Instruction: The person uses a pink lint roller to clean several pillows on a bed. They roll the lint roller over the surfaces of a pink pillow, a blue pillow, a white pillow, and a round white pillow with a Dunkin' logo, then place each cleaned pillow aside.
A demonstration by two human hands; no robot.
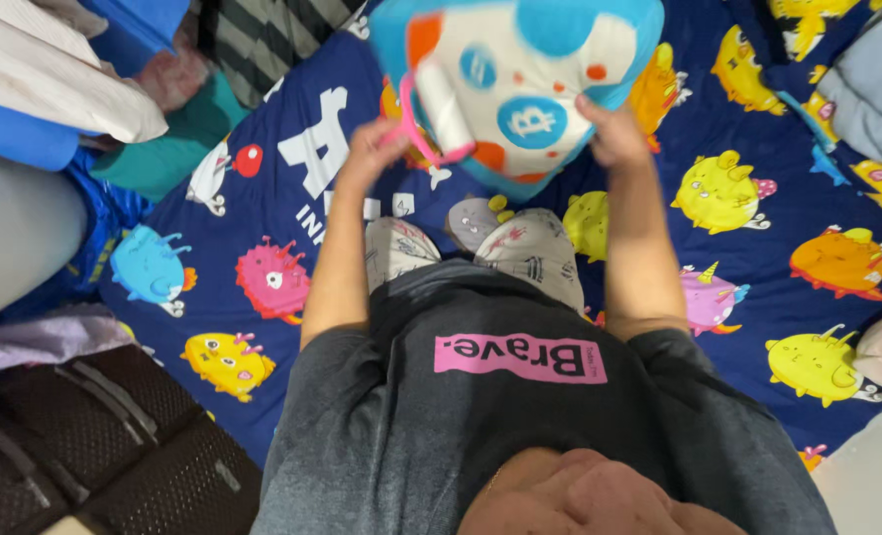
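While both arms reach up toward 12 o'clock, the person holds a blue-and-cream plush cushion (520,84) printed with round blue and orange patches, lifted above the lap and clear of the bed. Left hand (370,149) at about 10 o'clock, fingers closed around a pink scissors handle (411,124), pressed against the cushion's lower left edge; blades not clearly visible, blurred, a pale rolled piece (444,109) lies by them. Right hand (614,134) at about 1 o'clock, fingers curled shut on the cushion's lower right edge. Cushion sits directly between the two hands, its long axis running roughly 9 to 3 o'clock; both hands touch it, neither clearly nearer. Underneath: navy bedsheet (748,267) with yellow, orange, pink and blue cartoon monsters. Person wears a grey T-shirt (411,436) with a pink label patch and pale printed trousers (530,253). Folded fabrics (55,79) piled at 10 o'clock, dark mesh bag (94,446) at 8 o'clock.
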